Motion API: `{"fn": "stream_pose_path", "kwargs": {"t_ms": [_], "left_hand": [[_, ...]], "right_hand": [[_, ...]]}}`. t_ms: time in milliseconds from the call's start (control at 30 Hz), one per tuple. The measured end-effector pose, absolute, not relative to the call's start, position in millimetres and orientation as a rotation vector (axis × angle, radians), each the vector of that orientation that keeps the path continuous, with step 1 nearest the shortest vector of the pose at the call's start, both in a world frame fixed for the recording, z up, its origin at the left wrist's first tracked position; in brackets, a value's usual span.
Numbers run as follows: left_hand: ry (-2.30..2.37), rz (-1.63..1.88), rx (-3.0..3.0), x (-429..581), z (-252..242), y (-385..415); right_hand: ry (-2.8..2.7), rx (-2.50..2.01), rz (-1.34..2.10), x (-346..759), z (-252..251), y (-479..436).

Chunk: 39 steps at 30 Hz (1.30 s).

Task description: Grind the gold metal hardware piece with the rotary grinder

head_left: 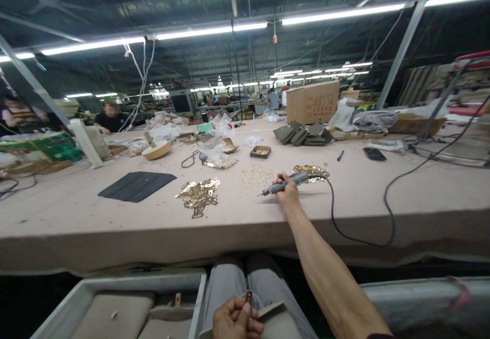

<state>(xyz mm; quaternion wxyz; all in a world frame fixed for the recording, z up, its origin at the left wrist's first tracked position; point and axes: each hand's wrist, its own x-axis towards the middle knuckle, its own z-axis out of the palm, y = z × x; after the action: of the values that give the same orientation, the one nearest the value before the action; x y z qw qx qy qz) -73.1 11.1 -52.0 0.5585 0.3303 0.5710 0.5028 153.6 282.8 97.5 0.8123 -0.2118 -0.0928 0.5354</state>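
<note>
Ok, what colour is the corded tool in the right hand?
The corded tool is grey, best seen in the head view.

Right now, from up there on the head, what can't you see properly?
All in the head view:
- Beige piece by the left hand: cut off by the bottom edge.
- Gold-coloured pile behind the grey tool: partly hidden by the tool and right hand.
- Scattered bits: too small to tell their shape.
- Background person: face blurred.
</note>
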Motion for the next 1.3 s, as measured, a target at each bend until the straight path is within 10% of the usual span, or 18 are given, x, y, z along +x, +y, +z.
{"fn": "stream_pose_path", "kwargs": {"t_ms": [467, 1300], "left_hand": [[1.364, 1.160, 0.723, -64, -25, 3], [1.371, 1.166, 0.728, -64, -24, 2]], "right_hand": [[-0.756, -0.581, 1.162, 80, 78, 85], [-1.073, -0.663, 1.062, 55, 42, 61]]}}
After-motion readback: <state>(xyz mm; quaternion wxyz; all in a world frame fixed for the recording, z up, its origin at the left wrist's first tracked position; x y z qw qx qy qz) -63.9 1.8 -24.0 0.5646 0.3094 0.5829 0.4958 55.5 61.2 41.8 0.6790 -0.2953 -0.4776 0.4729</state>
